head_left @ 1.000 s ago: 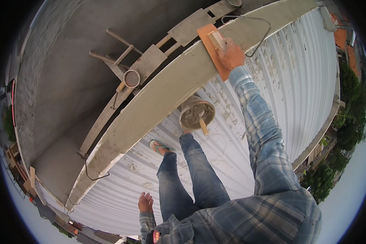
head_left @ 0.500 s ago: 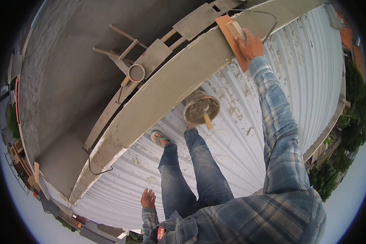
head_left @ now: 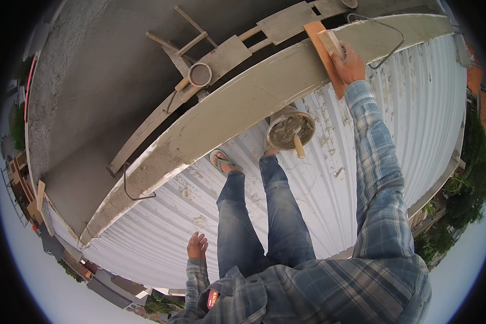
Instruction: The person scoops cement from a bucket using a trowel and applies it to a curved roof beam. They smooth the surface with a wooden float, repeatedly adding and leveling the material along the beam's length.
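My right hand (head_left: 351,63) is closed round the wooden handle of an orange plastering float (head_left: 323,51). The float lies across the grey mortar-coated top of a low wall (head_left: 237,115), its near end jutting past the edge. My left hand (head_left: 197,246) hangs low beside my left leg, empty, fingers slightly apart. In front of my feet stands a bucket (head_left: 278,115) of wet mortar (head_left: 289,131). A tool with a wooden handle (head_left: 299,147) is stuck in that mortar; its blade is mostly buried.
Bent metal bars (head_left: 399,46) stick out of the wall at two places. Beyond it runs plank scaffolding (head_left: 229,56) with a round container (head_left: 200,75) on it. Ribbed metal roofing (head_left: 416,102), spotted with mortar, lies underfoot. Trees (head_left: 464,189) show past the roof edge.
The whole view has shifted, moving the scene rightward. The float has slid a little left along the wall top, away from the right-hand metal bar. My left hand still hangs low.
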Tool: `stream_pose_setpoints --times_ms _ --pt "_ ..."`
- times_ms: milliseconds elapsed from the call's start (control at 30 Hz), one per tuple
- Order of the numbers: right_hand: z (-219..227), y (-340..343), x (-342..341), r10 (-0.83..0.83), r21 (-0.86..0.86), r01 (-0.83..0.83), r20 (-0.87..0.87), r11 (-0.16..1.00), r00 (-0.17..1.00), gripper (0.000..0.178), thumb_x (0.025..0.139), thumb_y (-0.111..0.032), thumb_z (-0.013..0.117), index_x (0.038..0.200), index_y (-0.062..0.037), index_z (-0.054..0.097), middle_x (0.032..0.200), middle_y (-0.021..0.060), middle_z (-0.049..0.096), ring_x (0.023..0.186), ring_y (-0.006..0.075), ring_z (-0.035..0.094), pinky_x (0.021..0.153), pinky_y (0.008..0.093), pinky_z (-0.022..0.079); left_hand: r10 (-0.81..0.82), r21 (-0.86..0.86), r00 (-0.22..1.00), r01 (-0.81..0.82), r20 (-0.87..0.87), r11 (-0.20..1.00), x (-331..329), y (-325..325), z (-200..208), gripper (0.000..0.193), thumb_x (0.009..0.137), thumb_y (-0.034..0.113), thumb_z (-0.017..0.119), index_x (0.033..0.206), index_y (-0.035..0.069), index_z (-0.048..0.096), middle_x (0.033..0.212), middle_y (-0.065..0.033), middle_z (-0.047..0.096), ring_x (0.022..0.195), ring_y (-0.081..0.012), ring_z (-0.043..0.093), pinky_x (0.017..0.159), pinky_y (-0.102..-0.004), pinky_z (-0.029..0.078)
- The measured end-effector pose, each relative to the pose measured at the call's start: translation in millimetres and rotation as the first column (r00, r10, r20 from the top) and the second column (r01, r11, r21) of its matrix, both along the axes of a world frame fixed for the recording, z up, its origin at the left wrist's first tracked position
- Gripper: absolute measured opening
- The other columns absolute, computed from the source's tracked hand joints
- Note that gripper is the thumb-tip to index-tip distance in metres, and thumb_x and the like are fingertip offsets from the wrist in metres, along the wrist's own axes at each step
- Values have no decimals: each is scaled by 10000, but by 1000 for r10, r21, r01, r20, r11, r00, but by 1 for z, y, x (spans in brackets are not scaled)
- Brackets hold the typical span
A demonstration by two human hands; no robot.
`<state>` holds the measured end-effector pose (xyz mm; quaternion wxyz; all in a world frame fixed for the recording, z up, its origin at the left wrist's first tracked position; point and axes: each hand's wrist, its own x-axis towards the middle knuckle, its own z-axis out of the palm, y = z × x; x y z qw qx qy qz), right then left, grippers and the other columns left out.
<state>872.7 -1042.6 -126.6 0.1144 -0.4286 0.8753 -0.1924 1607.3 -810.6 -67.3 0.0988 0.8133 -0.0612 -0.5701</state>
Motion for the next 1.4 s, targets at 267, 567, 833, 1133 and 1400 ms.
stream_pose_setpoints --times_ms 267,567,833,1133,1400 --pt "-17 -1 221 86 46 -94 156 995 984 481 864 -292 632 1264 -49 525 1133 200 630 1059 393 590 906 465 475 120 4 992 -120 -23 993 51 16 -4 591 929 432 601 1365 59 465 1190 -116 601 988 -201 575 844 -349 487" --pt "11 -6 364 117 -84 -106 140 991 983 392 850 -257 658 1167 -52 553 1074 176 640 1005 381 605 868 454 483 238 -19 967 -240 -86 971 98 30 -4 575 943 415 584 1378 63 454 1191 -111 598 979 -196 575 835 -340 488" --pt "-7 4 473 215 17 -238 367 971 905 353 834 -247 667 1117 -71 551 1039 163 630 989 367 599 832 461 488 265 6 960 -266 -85 964 128 35 -20 544 950 393 559 1379 74 454 1223 -116 584 959 -197 572 824 -338 490" --pt "-24 -17 327 188 87 -177 -151 980 970 295 799 -222 658 1039 -106 534 1009 84 569 1010 270 571 862 388 487 197 14 980 -197 -38 980 111 21 -12 561 958 423 531 1391 79 433 1269 -123 560 1024 -215 553 889 -359 463" --pt "-20 -2 58 15 130 22 -276 991 961 314 859 -244 630 1104 -83 516 1102 139 577 1091 319 557 911 424 473 76 8 997 -76 -12 997 38 -6 -3 590 950 431 526 1407 72 420 1302 -141 542 1088 -240 544 929 -392 449"
